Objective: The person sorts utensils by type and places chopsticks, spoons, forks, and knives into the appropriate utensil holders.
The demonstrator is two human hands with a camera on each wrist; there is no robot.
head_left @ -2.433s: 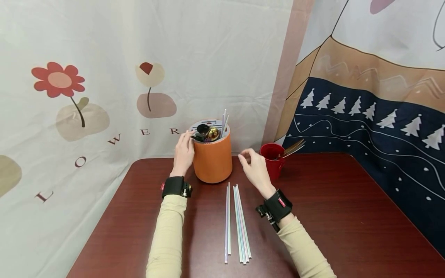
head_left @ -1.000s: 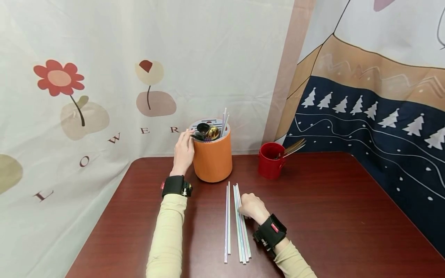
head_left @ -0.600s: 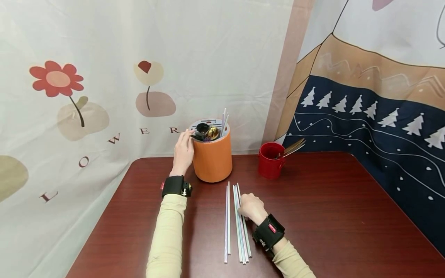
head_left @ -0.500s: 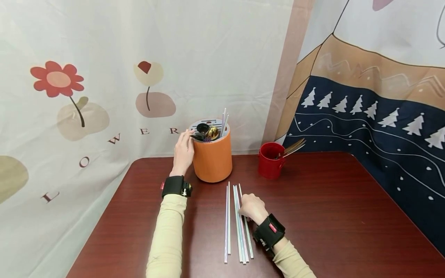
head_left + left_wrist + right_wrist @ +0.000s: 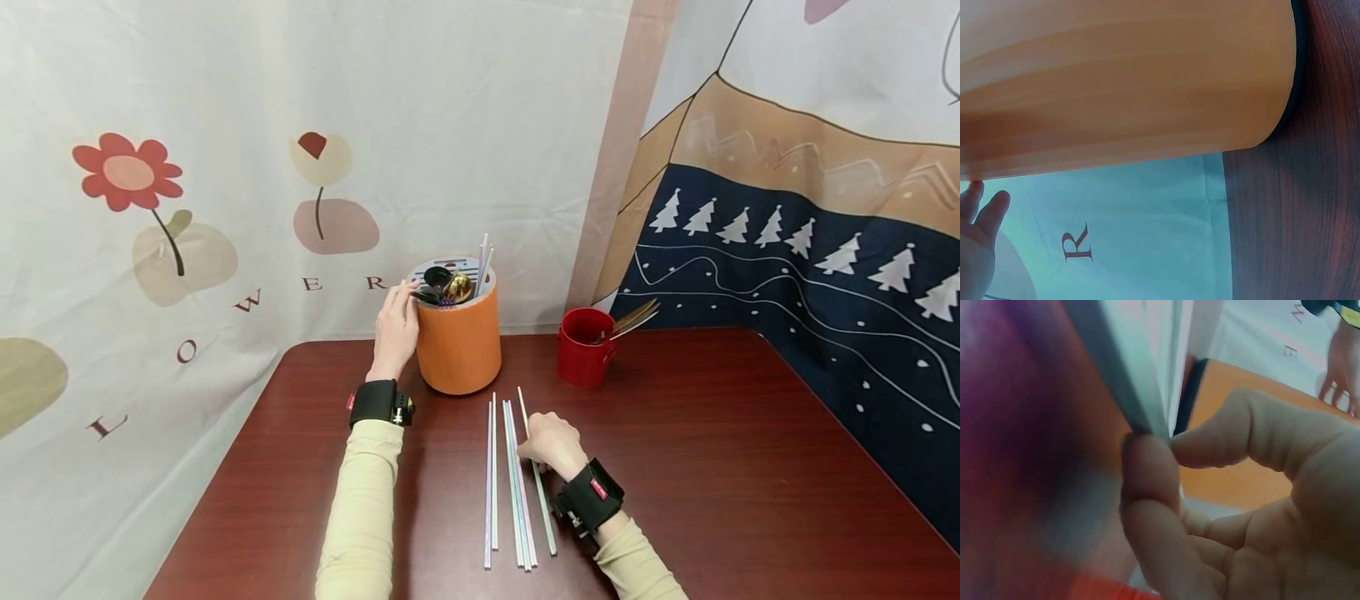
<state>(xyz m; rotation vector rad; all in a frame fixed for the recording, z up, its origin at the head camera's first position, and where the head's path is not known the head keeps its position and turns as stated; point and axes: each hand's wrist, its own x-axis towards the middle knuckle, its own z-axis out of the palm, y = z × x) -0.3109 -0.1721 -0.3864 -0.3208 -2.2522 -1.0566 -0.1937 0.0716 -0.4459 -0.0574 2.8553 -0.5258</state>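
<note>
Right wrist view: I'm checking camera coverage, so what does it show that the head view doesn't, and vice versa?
Only right wrist: the palm side of the right hand and how its fingers pinch a thin, pale green stick.
Only head: a shiny gold spoon and navy, tree-printed cloth.
Both: that hand and stick, the left hand and a cylindrical orange holder.

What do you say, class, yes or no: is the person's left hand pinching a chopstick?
No, the left hand touches the orange utensil holder, while the right hand pinches a chopstick.
</note>
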